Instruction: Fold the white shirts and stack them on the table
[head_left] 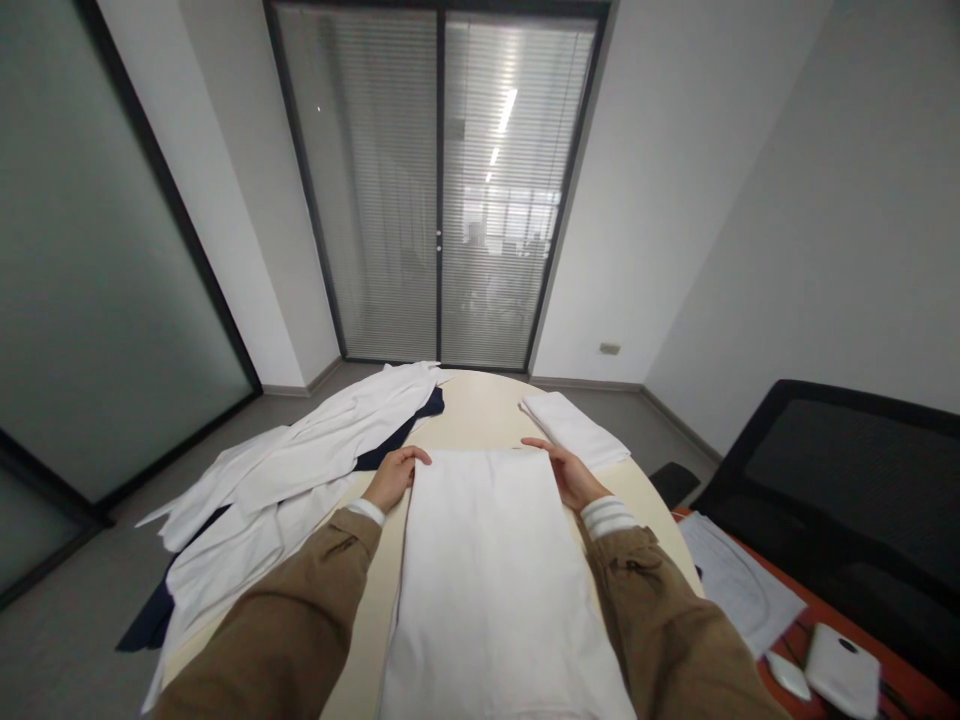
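Note:
A long, folded white garment (487,570) lies in front of me, its near end running out of the bottom of the view. At its far left corner, my left hand (395,478) pinches the edge between thumb and fingers. My right hand (574,478) grips the far right corner, one finger stretched along the top edge and the others partly hidden by cloth. Just beyond the right hand rests a smaller folded white cloth (574,425). Left of my left hand, loose white garments (322,450) lie heaped over dark navy cloth (397,445).
The pale round table (469,410) bears all the cloth. To the right are a black mesh chair (840,500) and an orange-red surface with paper (739,585), a white mouse (787,675) and a white box-like device (842,670). Glass doors with blinds (442,200) stand behind.

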